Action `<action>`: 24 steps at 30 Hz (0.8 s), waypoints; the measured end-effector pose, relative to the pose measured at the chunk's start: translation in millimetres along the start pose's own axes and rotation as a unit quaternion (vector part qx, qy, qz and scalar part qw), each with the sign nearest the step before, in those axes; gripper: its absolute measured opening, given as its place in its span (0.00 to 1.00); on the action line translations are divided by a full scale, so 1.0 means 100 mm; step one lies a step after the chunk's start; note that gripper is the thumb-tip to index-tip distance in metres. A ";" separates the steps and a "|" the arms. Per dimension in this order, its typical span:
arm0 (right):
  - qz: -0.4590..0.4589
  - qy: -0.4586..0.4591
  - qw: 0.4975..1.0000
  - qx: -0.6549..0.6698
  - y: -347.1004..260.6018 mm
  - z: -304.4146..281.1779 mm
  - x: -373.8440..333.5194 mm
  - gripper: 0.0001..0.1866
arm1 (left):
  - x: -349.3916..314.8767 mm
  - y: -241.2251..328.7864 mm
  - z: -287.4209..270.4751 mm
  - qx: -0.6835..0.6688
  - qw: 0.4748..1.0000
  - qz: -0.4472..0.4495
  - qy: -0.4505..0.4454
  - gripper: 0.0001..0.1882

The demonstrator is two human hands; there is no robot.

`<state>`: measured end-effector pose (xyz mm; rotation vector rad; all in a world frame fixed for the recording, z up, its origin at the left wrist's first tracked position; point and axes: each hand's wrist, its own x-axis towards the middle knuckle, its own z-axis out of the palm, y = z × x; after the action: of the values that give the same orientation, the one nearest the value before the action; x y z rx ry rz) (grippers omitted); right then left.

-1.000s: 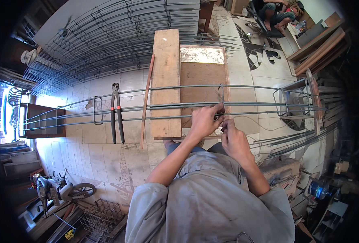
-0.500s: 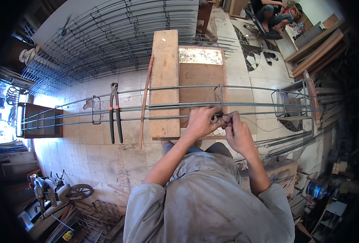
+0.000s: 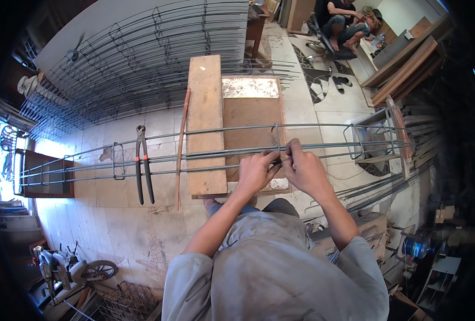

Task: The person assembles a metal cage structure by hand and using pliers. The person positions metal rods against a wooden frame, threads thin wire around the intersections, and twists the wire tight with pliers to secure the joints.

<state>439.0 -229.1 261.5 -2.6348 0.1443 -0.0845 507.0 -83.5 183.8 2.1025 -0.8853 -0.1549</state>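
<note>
Holding both hands close together beside a metal loop (image 3: pixel 278 138) around long steel rods (image 3: pixel 237 151).
The left hand (image 3: pixel 256 172) and right hand (image 3: pixel 305 170) have fingers curled toward their thumbs, nearly closed; whether they pinch anything cannot be told. The loop stands just beyond the fingertips; the lowest rod passes behind them.

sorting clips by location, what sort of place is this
Probably a metalworking shop: steel bar cages lie in the background, and long-handled pincers rest on a long frame of steel bars.
</note>
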 end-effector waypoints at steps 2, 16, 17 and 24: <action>-0.020 -0.022 0.998 -0.063 0.00 -0.04 0.08 0.12 | 0.01 0.00 0.02 0.005 1.000 -0.011 0.001 0.16; -0.024 0.040 0.999 -0.024 0.47 0.11 0.42 0.15 | 0.05 0.07 -0.04 0.018 0.999 -0.035 -0.032 0.15; -0.026 0.056 0.998 -0.028 0.53 0.18 0.45 0.15 | 0.06 0.09 -0.06 0.022 0.999 -0.036 -0.035 0.15; -0.045 0.098 0.991 -0.081 0.63 0.33 0.40 0.16 | 0.05 0.10 -0.06 0.017 0.998 -0.044 -0.032 0.14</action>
<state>476.3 -272.6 203.8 -2.7914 0.1025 -0.3780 507.9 -87.1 195.5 2.1797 -0.8392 -0.2554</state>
